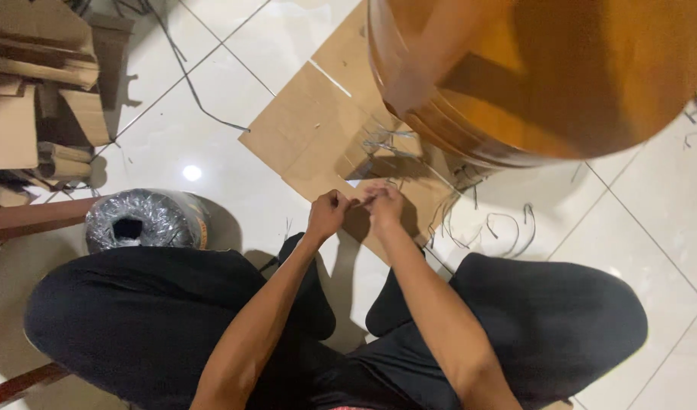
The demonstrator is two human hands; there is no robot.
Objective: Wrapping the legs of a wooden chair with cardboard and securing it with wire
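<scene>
Thin grey wire (366,199) runs between the 2 hands, which are brought close together just above the floor, in front of the person's crossed legs. The left hand (327,215) is curled into a loose fist with its fingertips pinched on one end of the wire; the right hand (384,203) pinches the other end, thumb against fingers. The strand itself is too fine and blurred to tell its shape.

Under and beyond the hands lies a flattened cardboard sheet (310,133), plain brown, spread on the white tiled floor (234,190). More loose wire bits (489,224) lie curled on the tiles to the right of the hands, and a small tangle sits on the cardboard just beyond them.

Above, at the top right, a large round orange-brown wooden body (546,76) fills the corner, blurred, its rim overhanging the cardboard.

To the left, beside the person's knee, sits a roll wrapped in shiny black plastic (145,219), its dark centre hole facing up. Farther left, folded brown cardboard pieces (37,83) are stacked in the corner. Black trousers (143,311) cover both legs.
</scene>
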